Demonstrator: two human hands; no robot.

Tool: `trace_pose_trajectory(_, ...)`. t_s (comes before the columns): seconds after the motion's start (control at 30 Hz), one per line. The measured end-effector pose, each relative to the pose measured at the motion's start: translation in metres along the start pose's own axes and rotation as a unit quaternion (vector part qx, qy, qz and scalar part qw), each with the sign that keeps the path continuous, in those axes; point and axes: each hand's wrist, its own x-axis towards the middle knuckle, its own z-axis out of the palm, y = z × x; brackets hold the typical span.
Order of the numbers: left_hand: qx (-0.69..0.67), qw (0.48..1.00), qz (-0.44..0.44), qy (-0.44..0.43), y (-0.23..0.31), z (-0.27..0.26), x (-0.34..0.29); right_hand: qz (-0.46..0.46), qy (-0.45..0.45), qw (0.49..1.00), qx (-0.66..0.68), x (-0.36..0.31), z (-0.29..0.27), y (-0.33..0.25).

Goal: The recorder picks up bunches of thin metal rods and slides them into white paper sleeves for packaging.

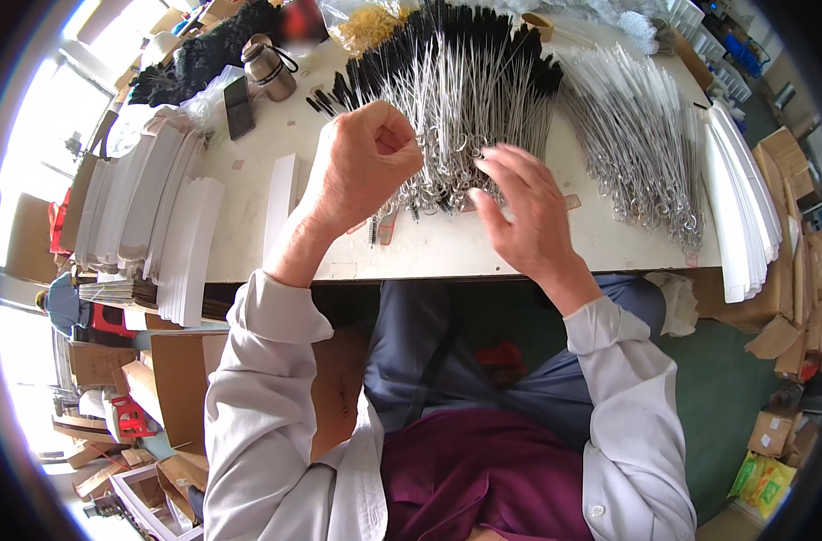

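Observation:
A large pile of thin wire brushes (461,90) lies in front of me, with black bristle ends pointing away and small wire loops toward me. My left hand (361,171) is raised over the pile's near left side, its thumb and fingertips pinched together. Whatever those fingers hold, if anything, I cannot make out. Over the looped ends hovers my right hand (530,216), fingers apart and slightly curled, with nothing seen in it. To its right lies a second pile of wire brushes (641,144) with pale ends.
White folded card strips (141,194) are stacked at the table's left, and more white strips (740,203) at the right. One white strip (281,194) lies near my left wrist. A steel flask (269,72) and a dark phone (239,108) are farther back. Cardboard boxes (181,388) crowd the floor.

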Motion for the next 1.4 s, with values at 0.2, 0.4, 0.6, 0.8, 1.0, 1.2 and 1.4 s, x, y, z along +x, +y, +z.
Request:
trace_pose_trajectory(0.2,0.019,0.987,0.064,0.149,0.006,-0.016,0.011,-0.049,-0.114,0.988,-0.091,0.045,0.055,0.013)
trace_pose_trajectory(0.4,-0.259,0.942,0.152,0.152,0.015,-0.051,0.01,-0.052,-0.113,0.985,-0.117,0.039,0.074,0.023)
trace_pose_trajectory(0.6,-0.263,0.911,0.221,0.226,0.034,-0.079,0.0,-0.033,-0.106,0.988,-0.11,0.04,0.073,0.023)
trace_pose_trajectory(0.8,-0.163,0.919,0.292,0.211,0.055,-0.071,-0.028,0.062,0.004,0.99,0.127,0.035,0.042,-0.015)
trace_pose_trajectory(1.0,-0.128,0.915,0.365,0.116,0.061,0.026,-0.056,0.32,-0.04,0.674,0.665,0.026,-0.029,-0.052)
trace_pose_trajectory(1.2,-0.037,0.915,0.401,-0.013,0.066,0.07,-0.076,0.358,0.05,0.575,0.734,-0.003,-0.065,-0.041)
trace_pose_trajectory(1.4,0.042,0.892,0.448,-0.028,0.055,0.114,-0.082,0.459,0.193,0.52,0.695,-0.03,-0.077,-0.018)
